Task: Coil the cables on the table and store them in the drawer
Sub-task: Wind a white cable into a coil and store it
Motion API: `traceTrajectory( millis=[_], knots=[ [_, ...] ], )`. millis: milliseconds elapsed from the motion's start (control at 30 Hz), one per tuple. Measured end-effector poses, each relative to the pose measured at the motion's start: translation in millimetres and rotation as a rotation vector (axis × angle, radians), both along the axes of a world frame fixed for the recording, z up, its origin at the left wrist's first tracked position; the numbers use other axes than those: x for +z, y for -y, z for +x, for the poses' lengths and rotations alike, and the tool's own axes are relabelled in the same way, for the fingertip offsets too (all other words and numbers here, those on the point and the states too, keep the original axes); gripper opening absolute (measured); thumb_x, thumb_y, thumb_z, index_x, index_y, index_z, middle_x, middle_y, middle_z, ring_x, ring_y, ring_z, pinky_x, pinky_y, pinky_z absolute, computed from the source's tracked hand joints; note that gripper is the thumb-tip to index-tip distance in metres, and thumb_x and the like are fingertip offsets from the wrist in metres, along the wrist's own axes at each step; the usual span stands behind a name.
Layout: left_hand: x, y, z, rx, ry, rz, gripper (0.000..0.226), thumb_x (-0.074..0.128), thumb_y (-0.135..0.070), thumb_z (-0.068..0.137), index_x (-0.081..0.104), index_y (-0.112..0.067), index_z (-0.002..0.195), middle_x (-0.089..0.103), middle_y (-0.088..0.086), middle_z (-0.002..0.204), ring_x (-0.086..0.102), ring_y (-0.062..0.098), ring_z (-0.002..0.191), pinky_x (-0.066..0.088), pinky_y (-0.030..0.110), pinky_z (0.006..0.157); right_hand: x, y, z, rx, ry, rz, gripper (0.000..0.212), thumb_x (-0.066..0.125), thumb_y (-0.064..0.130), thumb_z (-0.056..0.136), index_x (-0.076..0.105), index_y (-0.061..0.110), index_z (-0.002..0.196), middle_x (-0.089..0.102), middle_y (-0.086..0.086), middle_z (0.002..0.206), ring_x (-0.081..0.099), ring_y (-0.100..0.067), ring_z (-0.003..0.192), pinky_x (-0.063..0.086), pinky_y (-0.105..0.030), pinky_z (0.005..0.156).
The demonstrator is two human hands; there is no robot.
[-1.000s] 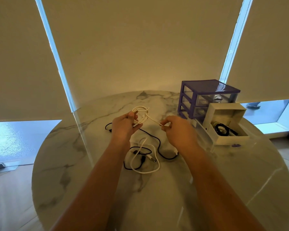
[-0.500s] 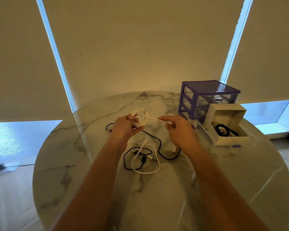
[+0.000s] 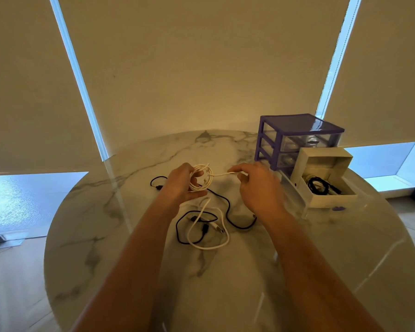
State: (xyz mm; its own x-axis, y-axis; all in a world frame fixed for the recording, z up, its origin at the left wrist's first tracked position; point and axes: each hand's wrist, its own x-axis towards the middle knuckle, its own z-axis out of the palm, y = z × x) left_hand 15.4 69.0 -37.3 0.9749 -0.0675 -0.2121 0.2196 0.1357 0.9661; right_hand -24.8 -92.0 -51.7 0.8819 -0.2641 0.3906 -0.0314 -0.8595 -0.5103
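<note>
Item, white cable (image 3: 203,176): frame centre, coil gripped in my left hand (image 3: 181,182). My right hand (image 3: 256,185) pinches the tail, now shorter than a second ago; winding nearly done. Drawer (image 3: 321,178), open at right, awaits; loose cables (image 3: 206,226) remain.

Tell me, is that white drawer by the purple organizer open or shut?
Open. The white drawer is pulled out in front of the purple organizer, its top uncovered, with a coiled black cable lying inside.

Home: marble table (image 3: 225,283), roller blinds (image 3: 201,68)
</note>
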Motion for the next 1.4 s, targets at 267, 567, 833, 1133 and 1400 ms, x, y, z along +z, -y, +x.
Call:
traceTrajectory(
  millis=[267,567,833,1133,1400],
  knots=[
    [0,0,-1,-0.032,-0.043,-0.021,0.029,0.037,-0.013,0.093,0.060,-0.010,0.075,0.051,0.002,0.061,0.055,0.016,0.065,0.052,0.042,0.084,4,-1,-2,-0.024,0.034,-0.012,0.030,0.049,0.019,0.098,0.065,0.038,0.114,0.057,0.002,0.119,0.055,-0.019,0.107,0.038,-0.034,0.091],
    [-2,0,5,-0.042,-0.015,-0.146,0.024,0.066,-0.036,0.086,0.054,-0.017,0.077,0.043,-0.006,0.054,0.049,0.008,0.062,0.053,0.032,0.077,2,-5,-3,-0.016,0.044,-0.072,0.030,0.048,0.021,0.098,0.063,0.040,0.116,0.058,0.004,0.117,0.056,-0.017,0.104,0.036,-0.033,0.092],
    [-1,-8,11,0.106,0.054,-0.220,0.021,0.072,-0.034,0.083,0.059,-0.019,0.077,0.050,-0.006,0.063,0.054,0.010,0.074,0.048,0.029,0.072,3,-10,-1,-0.028,0.090,-0.131,0.030,0.047,0.023,0.099,0.061,0.043,0.116,0.057,0.004,0.111,0.058,-0.018,0.098,0.036,-0.035,0.089],
    [-7,-7,9,-0.036,0.270,0.072,0.027,0.049,-0.029,0.099,0.065,-0.008,0.096,0.066,0.007,0.090,0.063,0.025,0.099,0.054,0.030,0.075,-2,-9,1,0.025,0.105,-0.161,0.028,0.048,0.025,0.098,0.062,0.036,0.120,0.059,0.000,0.110,0.056,-0.020,0.104,0.037,-0.036,0.091],
    [-5,6,-2,-0.129,0.311,-0.045,0.027,0.044,-0.027,0.102,0.061,-0.008,0.096,0.067,0.009,0.094,0.064,0.023,0.102,0.054,0.034,0.090,4,-20,0,0.082,0.057,-0.100,0.028,0.044,0.041,0.099,0.057,0.023,0.115,0.068,-0.002,0.101,0.061,-0.023,0.094,0.042,-0.035,0.081]
  ],
)
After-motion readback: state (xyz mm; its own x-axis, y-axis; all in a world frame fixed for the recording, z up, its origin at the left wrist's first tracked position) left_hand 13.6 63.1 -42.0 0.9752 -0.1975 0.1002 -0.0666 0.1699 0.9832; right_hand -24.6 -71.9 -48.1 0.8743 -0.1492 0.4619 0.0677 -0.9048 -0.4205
